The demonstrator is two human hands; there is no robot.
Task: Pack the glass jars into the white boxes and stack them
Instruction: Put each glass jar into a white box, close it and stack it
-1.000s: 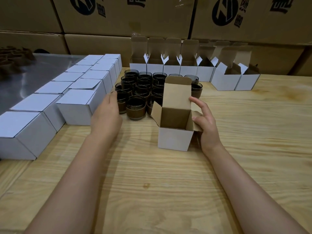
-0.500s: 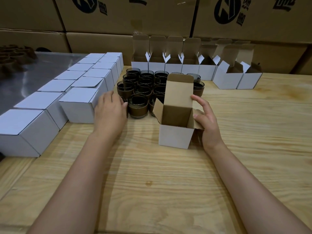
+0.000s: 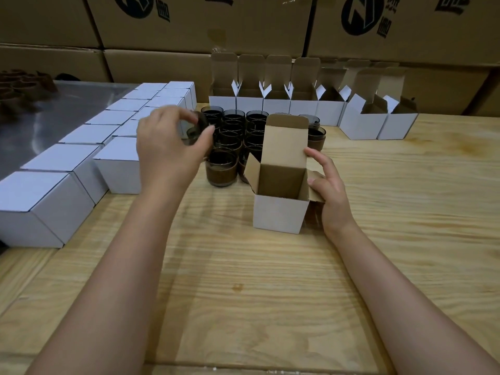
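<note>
My left hand (image 3: 169, 147) grips a dark glass jar (image 3: 196, 129), lifted and tilted above the left side of the jar cluster. Several dark glass jars (image 3: 221, 169) stand grouped on the wooden table behind an open white box (image 3: 280, 212). That box stands upright with its lid flap raised and its inside empty. My right hand (image 3: 328, 192) holds the box's right side, thumb on the right flap and fingers touching the lid's edge.
Two rows of closed white boxes (image 3: 40, 207) run along the left onto a metal surface (image 3: 54, 109). A row of open white boxes (image 3: 276, 104) lines the back, two more (image 3: 378, 123) at the right. Large cardboard cartons (image 3: 189, 28) form the back wall.
My left hand closed on a jar at the cluster's left edge and lifted it, tilting it. The right hand and the open box stayed in place.
</note>
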